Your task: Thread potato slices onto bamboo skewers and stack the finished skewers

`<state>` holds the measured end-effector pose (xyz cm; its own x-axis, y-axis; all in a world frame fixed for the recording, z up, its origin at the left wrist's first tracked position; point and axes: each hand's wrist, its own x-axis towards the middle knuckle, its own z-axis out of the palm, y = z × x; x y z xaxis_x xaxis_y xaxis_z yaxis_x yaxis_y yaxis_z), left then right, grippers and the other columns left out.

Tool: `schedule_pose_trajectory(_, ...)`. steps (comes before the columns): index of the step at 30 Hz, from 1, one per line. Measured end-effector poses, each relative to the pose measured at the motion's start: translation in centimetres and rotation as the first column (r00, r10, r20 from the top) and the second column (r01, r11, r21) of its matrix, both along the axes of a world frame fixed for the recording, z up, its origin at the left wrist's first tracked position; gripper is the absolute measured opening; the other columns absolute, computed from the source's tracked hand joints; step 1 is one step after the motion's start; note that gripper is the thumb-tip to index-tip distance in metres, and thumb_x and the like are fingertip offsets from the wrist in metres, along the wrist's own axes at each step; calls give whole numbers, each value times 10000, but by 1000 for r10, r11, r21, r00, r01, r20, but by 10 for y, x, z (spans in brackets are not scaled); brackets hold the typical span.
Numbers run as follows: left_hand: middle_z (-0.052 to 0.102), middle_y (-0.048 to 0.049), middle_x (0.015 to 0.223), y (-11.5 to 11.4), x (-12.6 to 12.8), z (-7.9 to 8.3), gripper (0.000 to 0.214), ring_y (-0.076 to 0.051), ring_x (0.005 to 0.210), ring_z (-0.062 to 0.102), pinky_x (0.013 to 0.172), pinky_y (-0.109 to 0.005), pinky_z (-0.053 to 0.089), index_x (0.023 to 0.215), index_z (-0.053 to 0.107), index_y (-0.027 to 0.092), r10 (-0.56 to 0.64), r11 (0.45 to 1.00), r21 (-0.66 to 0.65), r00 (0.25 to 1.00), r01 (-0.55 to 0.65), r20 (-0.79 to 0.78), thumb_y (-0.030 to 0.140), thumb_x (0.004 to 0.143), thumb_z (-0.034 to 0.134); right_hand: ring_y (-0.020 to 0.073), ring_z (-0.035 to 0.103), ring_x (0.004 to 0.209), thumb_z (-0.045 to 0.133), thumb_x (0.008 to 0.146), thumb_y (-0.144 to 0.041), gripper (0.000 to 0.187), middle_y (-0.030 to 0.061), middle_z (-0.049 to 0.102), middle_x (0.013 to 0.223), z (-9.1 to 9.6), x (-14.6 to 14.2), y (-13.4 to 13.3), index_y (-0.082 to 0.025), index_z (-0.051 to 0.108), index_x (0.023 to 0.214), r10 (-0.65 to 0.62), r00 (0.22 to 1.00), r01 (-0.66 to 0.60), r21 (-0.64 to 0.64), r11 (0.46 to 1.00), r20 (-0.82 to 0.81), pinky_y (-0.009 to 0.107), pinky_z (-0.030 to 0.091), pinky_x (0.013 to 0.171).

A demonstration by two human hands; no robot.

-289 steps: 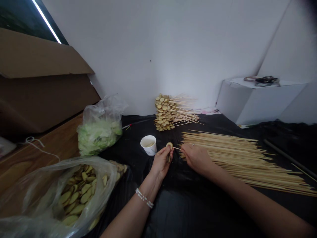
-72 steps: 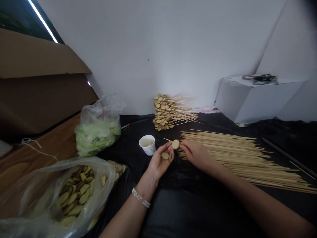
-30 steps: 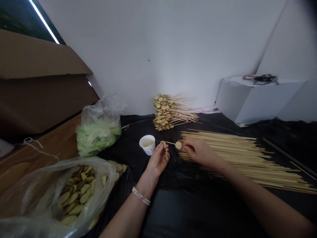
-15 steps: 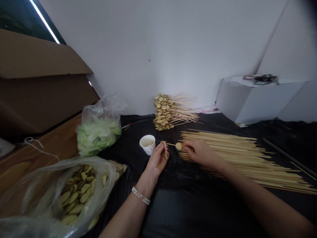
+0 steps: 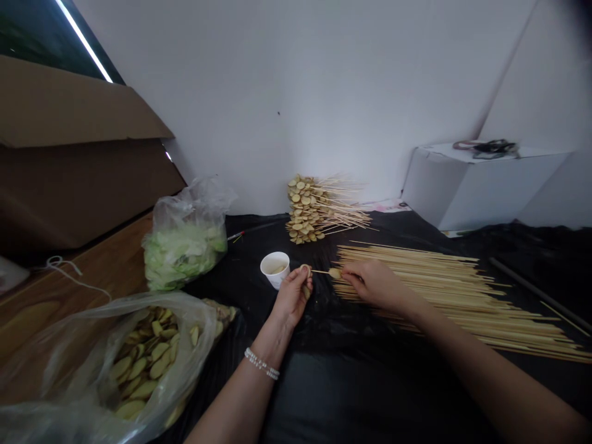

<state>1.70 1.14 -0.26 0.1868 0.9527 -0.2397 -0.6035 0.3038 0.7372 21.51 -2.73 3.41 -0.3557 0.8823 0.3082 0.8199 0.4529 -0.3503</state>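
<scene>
My left hand pinches a pale round slice, which looks like potato, at the left end of a thin wooden skewer. More of such slices seem tucked in its palm, partly hidden. My right hand is closed on the skewer's other side, just right of a second slice threaded on it. Beside the left hand stands a white paper cup with pale slices inside. Under my right forearm spreads a wide heap of bare skewers.
Filled skewers lie stacked by the wall. At left are an open plastic bag of slices, a tied bag of green leaves and a cardboard box. A white box stands right, on black plastic sheeting.
The slice by my right hand has turned and now shows more edge-on. My left hand has shifted very slightly left; the rest looks the same.
</scene>
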Motion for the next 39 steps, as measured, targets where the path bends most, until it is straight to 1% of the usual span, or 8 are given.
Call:
schedule_pose_trajectory(6, 595, 2, 639, -1, 1, 0, 121, -24, 516, 526, 503, -106, 450, 730, 652, 99, 7, 999, 40, 998, -4, -60, 155, 687, 750, 133, 509, 617, 428, 898, -229, 264, 31, 637, 689, -1, 0, 0, -185, 604, 706, -18, 999, 18, -7, 1000, 42, 251, 286, 606)
schedule_pose_trajectory(13, 599, 3, 637, -1, 2, -1, 155, -23, 516, 519, 501, -108, 443, 725, 661, 102, 8, 998, 56, 996, -3, -92, 179, 656, 776, 137, 544, 640, 408, 913, -224, 272, 39, 655, 722, -4, -4, -1, -179, 601, 727, 23, 999, -26, -92, 995, -32, 241, 316, 610)
schedule_pose_trajectory(17, 600, -2, 634, -1, 2, -3, 144, -24, 514, 517, 498, -108, 439, 713, 657, 96, 5, 999, 52, 995, 0, -98, 180, 670, 766, 138, 531, 651, 405, 909, -208, 262, 39, 641, 718, -8, -6, 0, -180, 588, 722, -7, 1000, 7, -34, 999, 2, 244, 312, 622)
schedule_pose_trajectory(20, 600, -2, 640, -1, 1, -4, 145, -24, 516, 519, 500, -109, 442, 712, 657, 96, 5, 998, 57, 995, 1, -96, 185, 674, 764, 140, 527, 662, 406, 906, -204, 253, 41, 633, 722, -10, -6, 0, -177, 580, 725, 5, 1000, -5, -15, 1000, 7, 246, 311, 625)
schedule_pose_trajectory(25, 602, -6, 647, -2, 1, -2, 160, -24, 516, 522, 499, -109, 442, 715, 654, 93, -14, 999, 51, 995, 19, -101, 183, 660, 774, 131, 526, 640, 403, 912, -212, 256, 29, 629, 715, -11, -5, 1, -175, 579, 729, 45, 995, -56, -126, 990, -92, 237, 327, 609)
schedule_pose_trajectory(28, 601, -5, 653, -2, 2, -2, 162, -25, 523, 524, 493, -110, 437, 725, 657, 91, -18, 999, 44, 995, 22, -101, 188, 665, 772, 135, 526, 641, 412, 912, -225, 260, 30, 630, 714, -12, -3, 3, -173, 582, 723, 28, 994, -44, -143, 989, -109, 241, 333, 608)
schedule_pose_trajectory(33, 614, -15, 668, -2, 4, -2, 182, -33, 530, 531, 498, -117, 444, 803, 667, 97, 12, 999, 48, 996, -8, -88, 237, 712, 738, 144, 546, 688, 410, 922, -242, 257, 41, 651, 770, -11, -4, 3, -168, 616, 787, 26, 991, -40, -105, 994, -130, 248, 349, 649)
schedule_pose_trajectory(39, 611, -10, 659, 0, 3, -6, 169, -29, 533, 524, 506, -110, 442, 725, 645, 99, 76, 996, 43, 996, -74, -55, 213, 681, 761, 145, 540, 685, 453, 896, -242, 195, 39, 648, 770, -10, -4, 4, -164, 623, 838, -10, 990, -4, -100, 995, -140, 246, 343, 637)
